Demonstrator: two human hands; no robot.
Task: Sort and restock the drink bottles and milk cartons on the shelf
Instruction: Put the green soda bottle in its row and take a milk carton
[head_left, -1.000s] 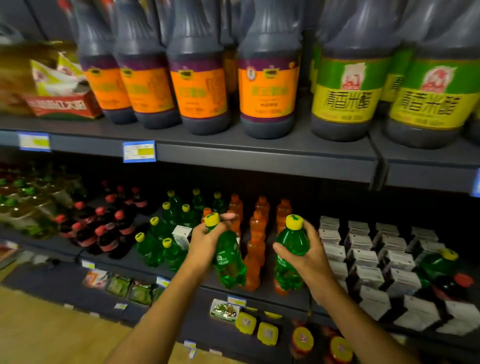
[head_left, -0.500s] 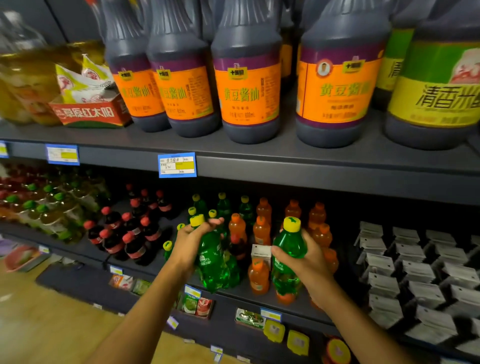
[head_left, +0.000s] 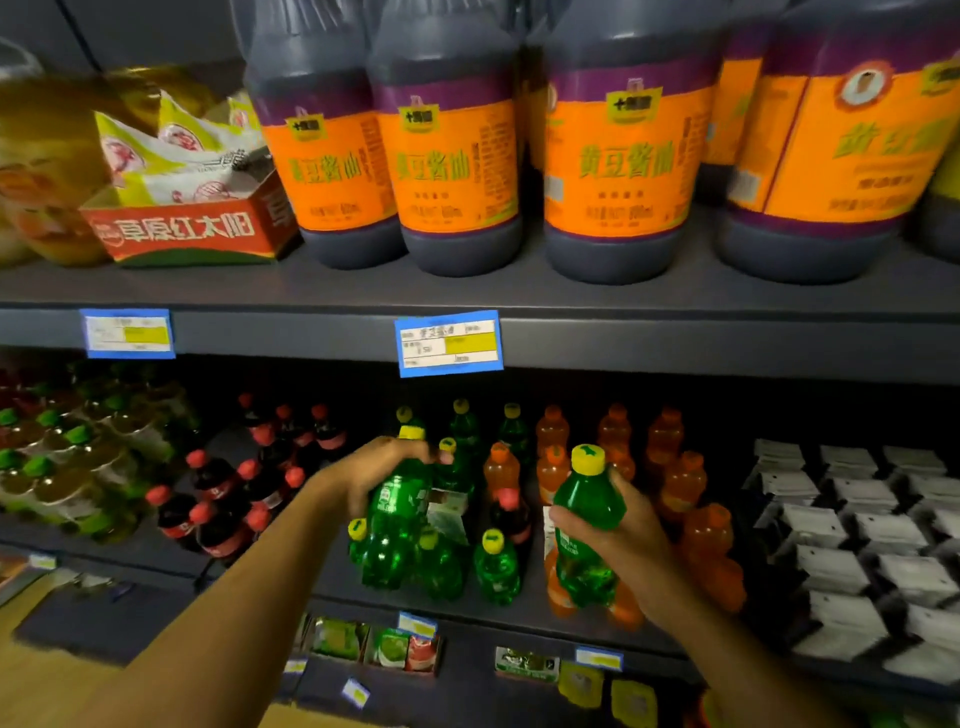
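My left hand (head_left: 375, 474) grips the neck of a green soda bottle (head_left: 397, 509) with a yellow cap, held over the cluster of green bottles (head_left: 493, 569) on the middle shelf (head_left: 332, 587). My right hand (head_left: 626, 535) is wrapped around a second green bottle (head_left: 587, 504), held in front of the orange soda bottles (head_left: 691, 499). A small milk carton (head_left: 449, 514) stands among the green bottles. Rows of white milk cartons (head_left: 852, 525) fill the shelf's right part.
Dark cola bottles with red caps (head_left: 223, 499) stand left of the green ones, with green-capped tea bottles (head_left: 57, 457) further left. Large soy sauce jugs (head_left: 452, 171) and a red snack box (head_left: 192, 228) sit on the upper shelf. Blue price tags (head_left: 449, 343) hang on its edge.
The view has shifted left and closer to the shelf. My left hand has carried its green bottle down over the green cluster; my right hand still holds its bottle upright.
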